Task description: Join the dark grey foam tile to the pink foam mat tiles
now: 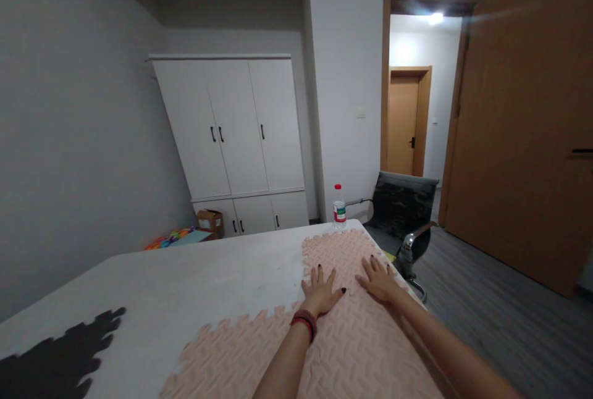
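Observation:
Pink interlocking foam mat pieces (pixel 343 343) with a herringbone texture lie joined together on the right part of a white table (pixel 194 288). My left hand (pixel 320 293) rests flat on the mat, fingers spread, with a red band at the wrist. My right hand (pixel 378 278) lies flat beside it, also on the mat, fingers stretched forward. Both hands press near a seam between two pieces. Neither hand holds anything.
A plastic water bottle (pixel 340 206) stands at the table's far edge. A black office chair (pixel 404 217) sits beyond the right corner. A white wardrobe (pixel 241 139), a cardboard box (pixel 210 222) and colourful items (pixel 169 239) are behind. A brown door (pixel 523 133) stands open right.

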